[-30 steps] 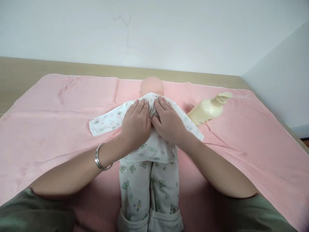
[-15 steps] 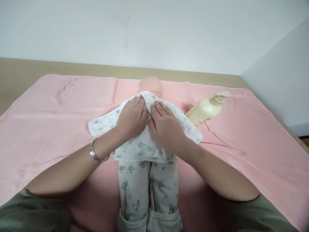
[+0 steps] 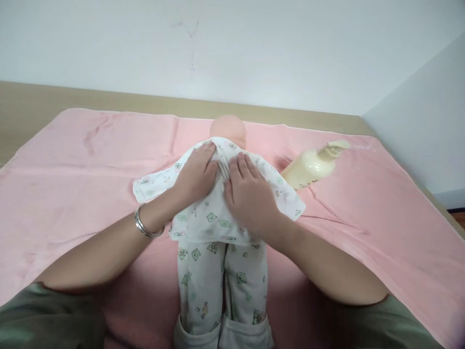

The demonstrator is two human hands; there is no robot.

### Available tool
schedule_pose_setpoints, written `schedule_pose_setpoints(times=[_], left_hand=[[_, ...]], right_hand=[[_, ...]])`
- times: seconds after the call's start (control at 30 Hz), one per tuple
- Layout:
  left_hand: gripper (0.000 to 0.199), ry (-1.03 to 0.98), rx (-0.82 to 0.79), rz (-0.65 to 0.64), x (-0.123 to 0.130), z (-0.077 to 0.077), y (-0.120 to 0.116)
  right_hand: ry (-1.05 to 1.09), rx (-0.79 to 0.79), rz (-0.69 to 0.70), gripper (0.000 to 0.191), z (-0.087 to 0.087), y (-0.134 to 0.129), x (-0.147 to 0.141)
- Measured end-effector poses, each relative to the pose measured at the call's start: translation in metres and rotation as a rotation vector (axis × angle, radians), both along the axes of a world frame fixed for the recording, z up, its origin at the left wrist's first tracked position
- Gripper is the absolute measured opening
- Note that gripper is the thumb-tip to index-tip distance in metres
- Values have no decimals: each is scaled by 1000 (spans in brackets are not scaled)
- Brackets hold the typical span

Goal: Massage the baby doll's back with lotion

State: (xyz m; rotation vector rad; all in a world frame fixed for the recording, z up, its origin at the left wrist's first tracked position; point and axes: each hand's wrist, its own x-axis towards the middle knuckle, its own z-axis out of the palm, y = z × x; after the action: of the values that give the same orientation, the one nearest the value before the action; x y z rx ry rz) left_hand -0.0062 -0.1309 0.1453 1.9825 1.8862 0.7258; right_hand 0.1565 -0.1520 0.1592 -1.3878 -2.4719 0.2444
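A doll (image 3: 228, 130) lies with its head toward the wall, dressed in a white printed top (image 3: 214, 223) and matching trousers (image 3: 203, 286). My left hand (image 3: 198, 174) rests flat on the upper left of the top, fingers extended. On the upper right, my right hand (image 3: 250, 191) lies flat on the cloth with its fingers stretched out. Creases in the top run between the two hands. Neither hand holds anything. The doll's face is not visible.
A pink blanket (image 3: 90, 194) lies under the doll on a wooden surface (image 3: 22, 102). Right of the doll, a cream pump bottle (image 3: 312, 167) lies tilted on the blanket. A white wall (image 3: 254, 53) stands behind.
My hands have moved slightly apart on the top, opening a wider strip of creased cloth between them. The view has shifted slightly.
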Motion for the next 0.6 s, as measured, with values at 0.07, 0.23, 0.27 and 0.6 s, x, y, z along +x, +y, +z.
schedule_pose_setpoints(times=[0.07,0.23,0.27,0.6], left_hand=[[60,6,19,15,-2,-1,3],[59,146,139,-22,15,-2,-22],[59,176,175,-49,20,-3,-29],[60,98,169,-93,19,-9,-27]], right_hand=[[-6,11,20,60,1,-6,-1],[68,-149,3,63,-1,26,6],[87,-179,-17,65,-2,35,7],[32,-60,-77,64,-2,24,2]])
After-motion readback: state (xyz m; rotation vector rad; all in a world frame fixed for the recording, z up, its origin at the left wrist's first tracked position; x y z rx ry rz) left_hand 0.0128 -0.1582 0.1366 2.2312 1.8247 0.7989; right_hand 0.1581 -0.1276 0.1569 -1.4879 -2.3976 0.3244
